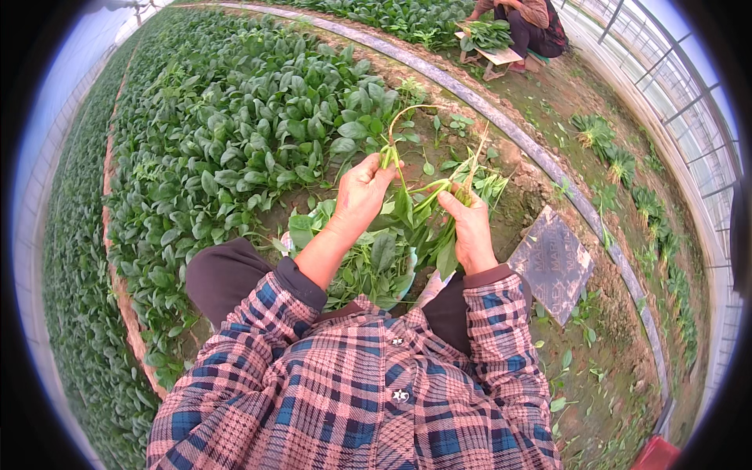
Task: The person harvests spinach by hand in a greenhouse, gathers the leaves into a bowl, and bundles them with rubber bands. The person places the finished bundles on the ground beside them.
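Observation:
My left hand [362, 191] is raised over my lap and pinches the stems of a leafy green plant [389, 154] near its long pale root, which curves up and to the right. Beside it, my right hand [467, 226] grips a bunch of spinach-like greens [432, 217], roots up and leaves hanging down. Loose green leaves [367, 264] fill what looks like a pale blue-green basin [406, 288] between my knees, below both hands. The basin's shape is mostly hidden by the leaves and my arms.
Dense leafy greens [264, 117] grow at the left. A dark printed board [552, 264] lies on the soil by my right knee. A grey hose or strip [493, 111] curves past. Bunches of greens [596, 135] lie along the right. Another person [531, 26] crouches by a low wooden stand [499, 56].

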The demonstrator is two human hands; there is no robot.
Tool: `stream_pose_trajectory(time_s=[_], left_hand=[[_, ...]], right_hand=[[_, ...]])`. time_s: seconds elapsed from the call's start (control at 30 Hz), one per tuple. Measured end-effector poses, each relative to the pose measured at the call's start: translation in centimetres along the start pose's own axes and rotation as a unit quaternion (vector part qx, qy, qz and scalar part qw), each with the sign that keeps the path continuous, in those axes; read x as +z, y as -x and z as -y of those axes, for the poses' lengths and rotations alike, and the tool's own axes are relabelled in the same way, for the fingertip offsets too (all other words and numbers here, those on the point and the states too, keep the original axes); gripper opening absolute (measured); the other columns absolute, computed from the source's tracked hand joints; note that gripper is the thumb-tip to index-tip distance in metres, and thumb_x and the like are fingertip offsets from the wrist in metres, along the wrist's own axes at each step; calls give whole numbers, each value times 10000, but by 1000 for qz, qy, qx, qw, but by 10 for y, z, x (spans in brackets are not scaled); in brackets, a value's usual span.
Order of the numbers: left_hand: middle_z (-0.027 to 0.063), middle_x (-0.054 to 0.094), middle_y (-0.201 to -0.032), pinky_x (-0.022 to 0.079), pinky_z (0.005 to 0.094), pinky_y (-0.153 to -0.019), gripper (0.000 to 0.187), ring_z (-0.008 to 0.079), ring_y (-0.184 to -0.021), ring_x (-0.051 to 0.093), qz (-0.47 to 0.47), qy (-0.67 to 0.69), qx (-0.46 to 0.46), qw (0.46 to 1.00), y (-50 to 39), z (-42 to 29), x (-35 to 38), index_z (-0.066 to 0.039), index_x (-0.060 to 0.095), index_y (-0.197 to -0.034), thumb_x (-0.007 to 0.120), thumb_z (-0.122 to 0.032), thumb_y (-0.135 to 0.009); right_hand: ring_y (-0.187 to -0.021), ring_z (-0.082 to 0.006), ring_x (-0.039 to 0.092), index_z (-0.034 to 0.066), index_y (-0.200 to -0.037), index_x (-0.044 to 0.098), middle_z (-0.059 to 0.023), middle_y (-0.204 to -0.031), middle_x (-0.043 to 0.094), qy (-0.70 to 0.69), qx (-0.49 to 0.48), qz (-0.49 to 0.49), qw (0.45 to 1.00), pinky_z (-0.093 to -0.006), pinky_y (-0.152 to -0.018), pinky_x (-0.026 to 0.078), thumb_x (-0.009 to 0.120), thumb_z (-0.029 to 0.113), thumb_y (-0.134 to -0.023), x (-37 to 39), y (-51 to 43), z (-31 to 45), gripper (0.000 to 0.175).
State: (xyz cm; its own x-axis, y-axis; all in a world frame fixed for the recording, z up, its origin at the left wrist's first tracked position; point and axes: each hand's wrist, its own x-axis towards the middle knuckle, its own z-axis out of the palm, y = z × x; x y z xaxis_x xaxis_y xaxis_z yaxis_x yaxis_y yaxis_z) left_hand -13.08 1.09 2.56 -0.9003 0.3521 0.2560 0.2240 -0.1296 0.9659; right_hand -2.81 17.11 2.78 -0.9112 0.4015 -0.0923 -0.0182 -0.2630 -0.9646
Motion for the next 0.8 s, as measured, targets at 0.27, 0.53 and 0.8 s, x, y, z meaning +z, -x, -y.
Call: stream_pose_trajectory(time_s=[0.27,0.53,0.8], left_hand=[[268,590,-757,446,518,-663,240,474,-759,572,198,-374,20,906,10,-23,15,1,516,-850,503,-237,-884],[261,595,-721,446,553,-645,200,492,-741,578,165,-396,77,900,19,-20,30,-3,487,-852,537,-195,-874],[255,595,-1065,468,456,-819,404,411,-983,589,221,-353,42,908,24,-36,25,33,568,-1134,615,-274,-874]], right_hand=[[-851,-70,591,20,-1113,660,3,-984,674,-2,1,-18,1000,-214,-722,464,686,103,-876,3,1,-4,252],[-808,-58,586,49,-1169,628,18,-989,666,-50,40,10,998,-218,-648,449,706,102,-867,-3,7,-2,317],[-886,-106,619,24,-1147,620,-35,-1019,685,-144,5,8,989,-253,-763,481,681,44,-861,-9,1,-4,293]])
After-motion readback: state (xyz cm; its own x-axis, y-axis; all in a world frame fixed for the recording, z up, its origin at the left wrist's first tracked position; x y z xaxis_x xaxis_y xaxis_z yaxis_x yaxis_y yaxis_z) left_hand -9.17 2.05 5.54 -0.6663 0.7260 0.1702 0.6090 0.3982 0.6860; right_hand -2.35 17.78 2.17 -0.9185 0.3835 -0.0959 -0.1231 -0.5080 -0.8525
